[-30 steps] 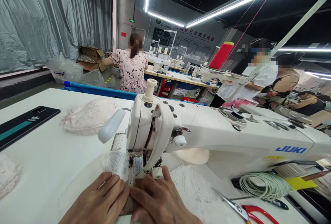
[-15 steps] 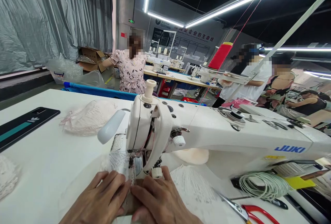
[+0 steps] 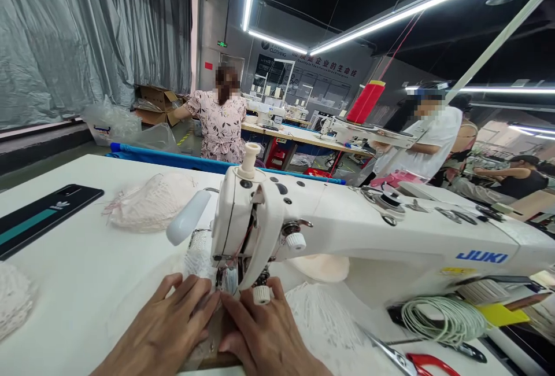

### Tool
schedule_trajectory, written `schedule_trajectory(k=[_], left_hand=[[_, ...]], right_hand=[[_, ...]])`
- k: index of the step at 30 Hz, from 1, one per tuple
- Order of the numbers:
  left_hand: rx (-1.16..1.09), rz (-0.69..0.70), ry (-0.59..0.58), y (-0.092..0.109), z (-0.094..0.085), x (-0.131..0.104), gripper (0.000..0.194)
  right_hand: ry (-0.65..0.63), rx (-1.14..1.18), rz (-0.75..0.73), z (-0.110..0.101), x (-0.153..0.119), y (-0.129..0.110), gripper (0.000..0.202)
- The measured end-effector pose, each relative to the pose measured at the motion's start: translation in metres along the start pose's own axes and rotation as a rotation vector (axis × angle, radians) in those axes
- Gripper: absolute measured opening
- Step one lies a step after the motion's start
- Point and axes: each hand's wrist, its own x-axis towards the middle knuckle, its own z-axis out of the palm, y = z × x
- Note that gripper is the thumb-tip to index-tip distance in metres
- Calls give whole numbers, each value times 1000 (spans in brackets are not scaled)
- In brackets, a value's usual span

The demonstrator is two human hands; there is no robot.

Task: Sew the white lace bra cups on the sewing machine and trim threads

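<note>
A white JUKI sewing machine [image 3: 347, 220] stands in front of me. My left hand [image 3: 162, 327] is just left of the presser foot area, fingers bent and pressed down on sheer white lace fabric [image 3: 198, 263]. Close beside it, my right hand [image 3: 271, 330] has its fingers curled on the same fabric, below the machine's white knob [image 3: 261, 295]. The two index fingertips nearly meet in front of the needle area, and my hands hide the cloth beneath them. White stringy lace [image 3: 321, 312] spreads to the right of my right hand.
Red-handled scissors [image 3: 403, 358] and a coil of pale cord [image 3: 442, 315] lie at right. A phone-like black object [image 3: 52, 211] and pale lace cups [image 3: 151, 202] are at left. Behind the blue roll [image 3: 173, 158] stands a person [image 3: 221, 121]; other people work at right.
Both hands have edged forward toward the needle area with the lace fabric, and the index fingertips are closer to the machine. The camera view has shifted slightly.
</note>
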Motion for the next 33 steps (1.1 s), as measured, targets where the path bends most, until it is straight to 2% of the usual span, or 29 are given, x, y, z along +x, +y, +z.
schedule_trajectory(k=[5,10,12,15,18,21,27,30,33], left_hand=[[20,11,36,2,7,-8,24],[105,79,115,11,5,-22,21],[102,97,120,15,-1,-21,22],[72,90,167,17,-6,-14,36],[42,47,232,16,-2,-9,40],[35,30,210,9,8,-9,29],[114,44,206,0,19,-10,27],[157,53,167,5,13,-16,26],[124,27,124,7,-6,-23,35]], right_hand=[[-28,-1,24,0,-4,1,54],[75,40,-1,-1,-4,-2,56],[83,38,-4,-1,-4,-3,57],[78,27,-2,0,-4,-4,56],[91,9,2,2,-5,-3,55],[97,-4,0,5,-5,-2,57],[70,6,20,5,-5,-2,58],[24,23,30,2,-6,-4,56],[-30,49,45,-3,-5,-6,54]])
